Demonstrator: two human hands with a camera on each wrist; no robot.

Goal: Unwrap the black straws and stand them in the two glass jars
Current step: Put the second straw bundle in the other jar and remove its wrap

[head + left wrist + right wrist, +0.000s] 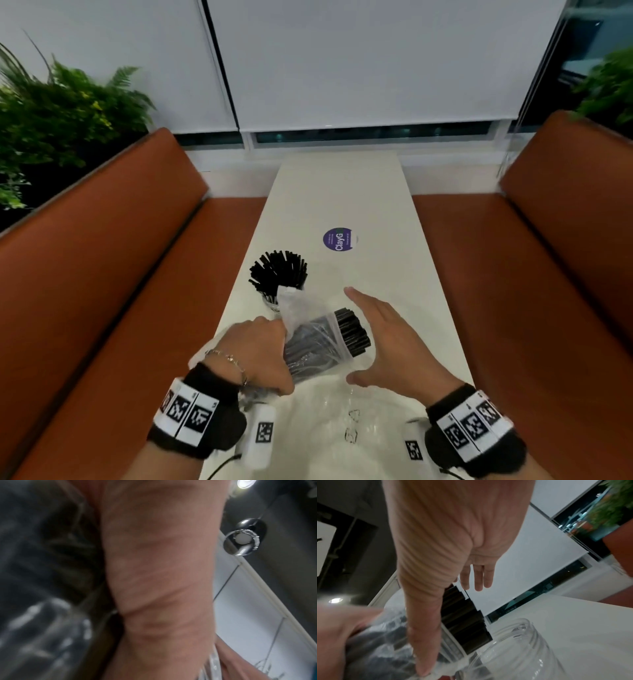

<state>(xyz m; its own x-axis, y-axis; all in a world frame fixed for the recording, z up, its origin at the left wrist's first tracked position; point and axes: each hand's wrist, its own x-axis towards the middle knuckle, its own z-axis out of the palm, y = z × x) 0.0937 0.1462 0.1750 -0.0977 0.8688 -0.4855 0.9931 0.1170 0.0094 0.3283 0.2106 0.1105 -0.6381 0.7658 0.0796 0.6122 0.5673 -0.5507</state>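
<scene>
- Our left hand [260,356] grips the wrapped bundle of black straws [329,342] round its near end, fingers curled over the plastic wrapper [294,308]; bundle held above the counter [342,192], not resting on it
- Long axis runs from that grip forward and to the right; bare straw ends [352,332] stick out of the wrapper's open mouth at the far end
- Our right hand [373,335] sits just beside those ends, fingers straight and spread, holding nothing; in the right wrist view the thumb [423,635] lies against the wrapper; firm contact we cannot tell
- Right hand is nearer the free ends, so we judge it best placed to draw the straws out along the axis
- Empty glass jar [513,649] stands just below and to the right
- Far jar [272,301] to the left already holds upright straws [279,270]
</scene>
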